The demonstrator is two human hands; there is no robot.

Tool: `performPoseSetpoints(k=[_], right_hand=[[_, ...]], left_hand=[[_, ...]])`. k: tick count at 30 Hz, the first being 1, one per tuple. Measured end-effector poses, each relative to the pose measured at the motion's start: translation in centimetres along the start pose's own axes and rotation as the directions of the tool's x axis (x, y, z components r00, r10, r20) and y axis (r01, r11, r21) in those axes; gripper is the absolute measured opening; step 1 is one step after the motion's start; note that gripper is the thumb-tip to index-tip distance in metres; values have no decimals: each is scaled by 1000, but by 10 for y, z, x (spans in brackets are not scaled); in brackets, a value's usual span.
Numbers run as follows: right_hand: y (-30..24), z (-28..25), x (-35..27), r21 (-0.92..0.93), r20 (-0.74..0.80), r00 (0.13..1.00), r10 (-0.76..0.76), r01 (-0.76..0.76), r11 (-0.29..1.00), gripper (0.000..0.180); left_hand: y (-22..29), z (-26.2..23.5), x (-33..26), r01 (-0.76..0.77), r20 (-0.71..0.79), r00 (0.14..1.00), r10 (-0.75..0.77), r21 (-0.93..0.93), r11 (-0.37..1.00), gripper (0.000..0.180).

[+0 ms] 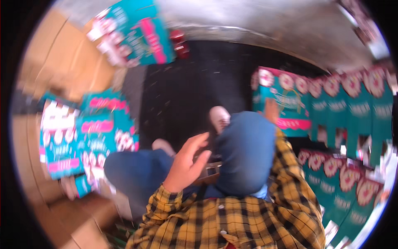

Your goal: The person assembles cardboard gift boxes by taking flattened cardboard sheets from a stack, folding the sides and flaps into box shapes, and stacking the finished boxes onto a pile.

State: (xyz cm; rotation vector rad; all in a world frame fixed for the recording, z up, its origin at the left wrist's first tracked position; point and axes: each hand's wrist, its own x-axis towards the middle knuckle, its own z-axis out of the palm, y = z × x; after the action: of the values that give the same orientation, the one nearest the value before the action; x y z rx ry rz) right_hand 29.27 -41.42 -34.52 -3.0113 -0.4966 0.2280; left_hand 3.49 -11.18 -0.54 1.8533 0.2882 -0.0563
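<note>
My left hand (190,161) is raised above my lap, its fingers stretched and thumb apart, with nothing in it. On the right, my right hand (271,110) is at the left part of a teal box (292,99) with pink bands and round white-and-pink pictures. Its fingers lie along the box's face and the thumb is to the left, as if gripping the edge; blur hides the exact contact. This box stands at the left end of a row of matching teal boxes (360,103).
A second row of teal boxes (331,176) is nearer on the right. More teal packages (62,145) stand at the left by brown cardboard cartons (62,54). A large teal package (137,33) and red objects (179,43) are at the far left. Dark flooring (207,74) lies ahead.
</note>
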Motion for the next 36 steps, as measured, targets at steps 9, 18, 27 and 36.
performPoseSetpoints(k=[9,18,27,36], right_hand=[[44,-60,9,889,289,933,-213,-178,423,50],[-181,-367,-89,775,-19,906,-423,281,566,46],[-242,-361,-79,633,151,800,-580,372,679,44],[-244,-356,-79,589,205,842,-499,301,750,45]], left_hand=[[-45,-184,-100,-198,-914,405,39,-46,979,32],[-368,-224,-120,-361,-572,464,-676,-819,446,19],[-499,-299,-160,-769,-455,203,-867,-622,146,25],[-507,-319,-129,-864,-418,86,-904,-483,141,85]])
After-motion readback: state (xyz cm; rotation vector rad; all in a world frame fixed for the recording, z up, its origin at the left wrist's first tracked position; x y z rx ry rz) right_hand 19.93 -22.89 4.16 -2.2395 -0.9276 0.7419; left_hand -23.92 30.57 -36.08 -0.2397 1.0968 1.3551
